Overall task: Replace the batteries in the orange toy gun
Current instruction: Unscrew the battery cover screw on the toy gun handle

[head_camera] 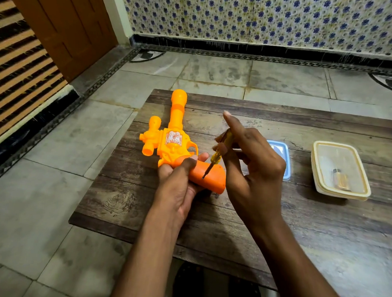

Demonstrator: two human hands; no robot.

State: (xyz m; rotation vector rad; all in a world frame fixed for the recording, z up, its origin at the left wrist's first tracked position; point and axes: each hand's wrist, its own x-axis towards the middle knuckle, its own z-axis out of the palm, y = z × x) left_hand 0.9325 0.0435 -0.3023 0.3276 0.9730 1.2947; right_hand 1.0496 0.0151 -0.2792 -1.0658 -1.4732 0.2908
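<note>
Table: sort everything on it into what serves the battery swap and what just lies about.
In use:
- toy gun, gripped by the left hand
- screwdriver, pinched by the right hand, tip on the gun's grip
- clear tub, holding what looks like a battery

Lying about:
- blue tray, contents hidden behind the right hand

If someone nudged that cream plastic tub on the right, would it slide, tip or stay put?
The cream rectangular plastic tub looks thin-walled and nearly empty, so it is probably light and would likely slide on the wooden table. It sits low and wide, so tipping seems unlikely. The small cylinder inside might roll.
</note>
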